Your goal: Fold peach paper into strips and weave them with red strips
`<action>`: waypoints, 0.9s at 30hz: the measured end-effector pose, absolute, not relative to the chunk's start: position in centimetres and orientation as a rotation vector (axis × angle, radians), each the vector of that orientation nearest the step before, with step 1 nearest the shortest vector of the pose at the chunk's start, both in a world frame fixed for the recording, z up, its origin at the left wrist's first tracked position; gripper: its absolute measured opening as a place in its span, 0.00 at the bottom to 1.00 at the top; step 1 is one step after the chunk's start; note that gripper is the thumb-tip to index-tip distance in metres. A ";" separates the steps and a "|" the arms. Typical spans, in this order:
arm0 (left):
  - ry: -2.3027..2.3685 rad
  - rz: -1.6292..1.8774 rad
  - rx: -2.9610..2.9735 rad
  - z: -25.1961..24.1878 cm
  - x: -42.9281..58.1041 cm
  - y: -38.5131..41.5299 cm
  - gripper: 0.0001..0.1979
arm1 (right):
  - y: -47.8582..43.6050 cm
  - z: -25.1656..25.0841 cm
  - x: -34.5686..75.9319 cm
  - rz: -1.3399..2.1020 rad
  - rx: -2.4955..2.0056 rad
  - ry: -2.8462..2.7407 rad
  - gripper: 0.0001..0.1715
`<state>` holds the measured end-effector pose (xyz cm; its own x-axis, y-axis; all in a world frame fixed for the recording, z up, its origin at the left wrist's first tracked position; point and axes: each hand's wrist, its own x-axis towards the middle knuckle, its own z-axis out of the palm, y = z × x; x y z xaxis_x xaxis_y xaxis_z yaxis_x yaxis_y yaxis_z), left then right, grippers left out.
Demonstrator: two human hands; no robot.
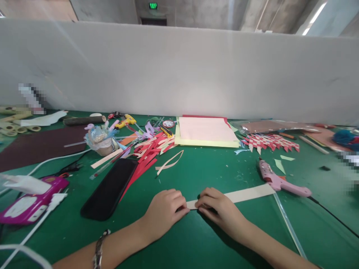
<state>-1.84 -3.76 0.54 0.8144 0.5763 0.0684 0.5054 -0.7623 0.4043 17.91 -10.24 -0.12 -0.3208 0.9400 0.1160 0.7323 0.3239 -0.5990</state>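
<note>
Cream strip point(238, 195) flat on bench point(213, 175), near edge | L hand point(165, 211) + R hand point(215, 207) pinch its left end, fingertips pressing it down to pin it | glue gun point(280, 182) parked beside R, within reach | phone point(110, 188) left, clear of work

Bright, even light falls from above, with a ceiling strip lamp point(316, 14) glowing at top right. The white partition point(179, 71) washes out to a pale glow straight beyond the hands. Under the right hand point(217, 207) lies a soft shadow on the green table point(218, 164); the left hand point(165, 211) casts almost none. The edges bow and smear, and pixelated patches sit far left and far right of the hands.
</note>
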 end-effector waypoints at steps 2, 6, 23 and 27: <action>0.884 0.220 2.582 0.6 -1.9 -3.7 0.10 | -10.2 -0.3 18.2 0.633 -1.462 -2.123 0.08; 0.968 0.139 2.541 0.9 -1.7 -3.6 0.09 | -10.1 -0.6 18.5 0.596 -1.445 -2.112 0.09; 1.022 0.018 2.679 0.9 -1.0 -3.5 0.08 | -8.8 -1.5 19.9 0.173 -1.446 -2.296 0.11; 1.005 0.060 2.684 0.8 -1.1 -3.4 0.08 | -8.7 -1.6 20.0 0.210 -1.476 -2.289 0.11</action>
<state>-1.08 -3.44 0.75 0.7581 0.6496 -0.0570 0.6383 -0.7214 0.2686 20.05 -8.73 -1.64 -0.3578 0.8986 0.2540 0.8373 0.4291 -0.3387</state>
